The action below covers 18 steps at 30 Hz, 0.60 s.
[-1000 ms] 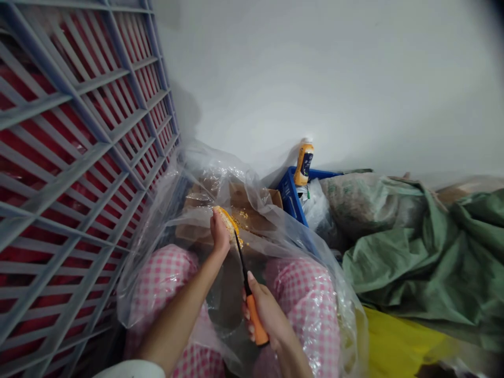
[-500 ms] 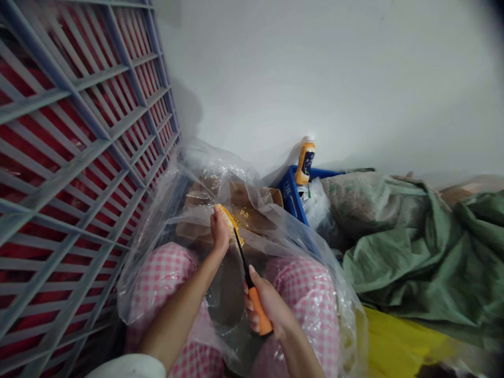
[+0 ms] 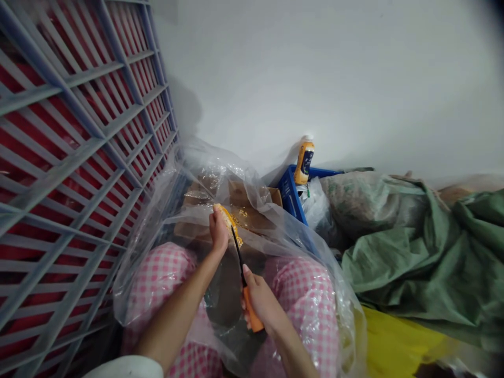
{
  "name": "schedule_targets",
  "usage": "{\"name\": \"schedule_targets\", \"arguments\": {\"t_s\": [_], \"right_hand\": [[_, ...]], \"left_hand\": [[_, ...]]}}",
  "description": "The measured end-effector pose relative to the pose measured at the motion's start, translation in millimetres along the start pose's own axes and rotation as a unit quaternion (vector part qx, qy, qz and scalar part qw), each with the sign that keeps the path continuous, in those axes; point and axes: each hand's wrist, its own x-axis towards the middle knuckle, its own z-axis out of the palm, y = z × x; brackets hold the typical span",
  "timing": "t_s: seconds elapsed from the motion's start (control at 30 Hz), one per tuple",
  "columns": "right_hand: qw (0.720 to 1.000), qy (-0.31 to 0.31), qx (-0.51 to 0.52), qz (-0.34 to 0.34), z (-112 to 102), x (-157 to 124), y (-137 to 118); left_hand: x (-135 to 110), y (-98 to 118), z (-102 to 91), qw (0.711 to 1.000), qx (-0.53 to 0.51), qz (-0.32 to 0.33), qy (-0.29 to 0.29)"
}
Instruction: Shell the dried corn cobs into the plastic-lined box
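My left hand is closed round a yellow corn cob, held up over a clear plastic sheet spread across my lap. My right hand grips the orange handle of a knife. Its dark blade runs up to the cob and rests against its right side. Loose yellow kernels lie on brown cardboard under the plastic, just beyond the cob. Pink checked trousers cover both knees under the sheet.
A grey lattice crate wall with red behind it stands close on the left. A blue crate with an orange bottle sits by the white wall. Green sacks are heaped on the right, a yellow bag below them.
My right hand has slid the knife forward and up along the cob. The left hand and cob have stayed almost where they were.
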Motion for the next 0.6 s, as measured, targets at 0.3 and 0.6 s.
{"name": "schedule_targets", "arguments": {"t_s": [0.3, 0.6], "right_hand": [[0.953, 0.127, -0.261, -0.084, -8, 7, -2], [0.962, 0.133, -0.202, -0.126, 3, 5, 18]], "left_hand": [[-4, 2, -1.5, 1.0, -0.008, -0.019, 0.002], [-4, 7, 3.0, 0.987, -0.126, -0.081, -0.051]]}}
